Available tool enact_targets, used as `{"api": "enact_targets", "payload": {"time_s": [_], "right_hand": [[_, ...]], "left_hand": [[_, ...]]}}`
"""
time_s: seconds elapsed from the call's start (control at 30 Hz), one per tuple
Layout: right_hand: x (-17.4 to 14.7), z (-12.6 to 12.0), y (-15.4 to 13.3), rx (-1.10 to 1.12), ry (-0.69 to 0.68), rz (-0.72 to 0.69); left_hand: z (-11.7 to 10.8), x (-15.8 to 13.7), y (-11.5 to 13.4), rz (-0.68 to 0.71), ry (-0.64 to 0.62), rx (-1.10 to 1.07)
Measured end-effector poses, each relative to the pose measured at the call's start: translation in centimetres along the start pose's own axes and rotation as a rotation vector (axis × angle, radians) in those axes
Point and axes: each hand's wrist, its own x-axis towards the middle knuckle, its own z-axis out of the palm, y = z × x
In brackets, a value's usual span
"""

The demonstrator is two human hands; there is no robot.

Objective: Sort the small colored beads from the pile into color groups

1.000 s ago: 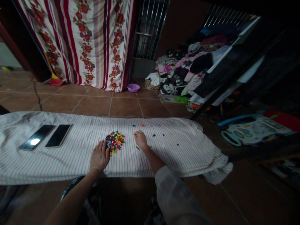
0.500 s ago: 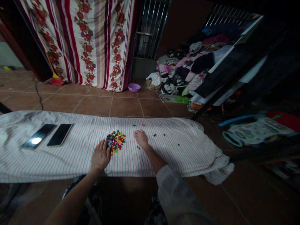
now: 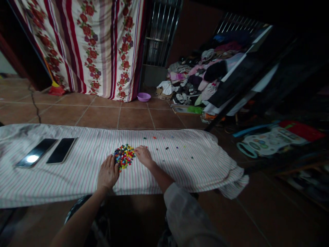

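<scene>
A heap of small multicoloured beads point(image 3: 124, 156) lies on a striped cloth point(image 3: 84, 171). My left hand point(image 3: 107, 171) rests flat against the heap's left side, fingers stretched out. At the right edge of the heap, my right hand point(image 3: 143, 155) has its fingertips drawn together near some yellow beads. Whatever may be between those fingertips is too small to make out. To the right, single beads lie spread apart, among them an orange-red bead point(image 3: 154, 137), a dark green bead point(image 3: 145, 138), a black pair point(image 3: 167, 148) and a purple bead point(image 3: 177, 147).
Two phones, a left one point(image 3: 37, 153) with a glare spot and a right one point(image 3: 61, 151), lie on the cloth's left part. Beyond the cloth, a purple basin point(image 3: 144, 97) stands on the tiled floor. A heap of clothes point(image 3: 195, 75) is behind, and a toy panel point(image 3: 272, 139) at right.
My right hand has moved left to the edge of the bead heap. A red bead now shows on the cloth beside it. My left hand stays by the heap; the view has shifted slightly.
</scene>
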Motion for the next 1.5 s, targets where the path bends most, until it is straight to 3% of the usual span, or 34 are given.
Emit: {"api": "enact_targets", "payload": {"time_s": [0.3, 0.67, 1.5], "right_hand": [[0.0, 0.6, -1.5, -0.044, -0.01, 0.092], [-0.2, 0.6, -1.6, -0.018, 0.02, 0.109], [-0.4, -0.3, -1.4, 0.212, 0.141, 0.206]], "left_hand": [[-0.3, 0.0, -0.1, 0.029, 0.006, -0.032], [-0.7, 0.2, -0.1, 0.046, -0.005, -0.017], [-0.9, 0.2, -0.3, 0.047, -0.016, -0.061]]}}
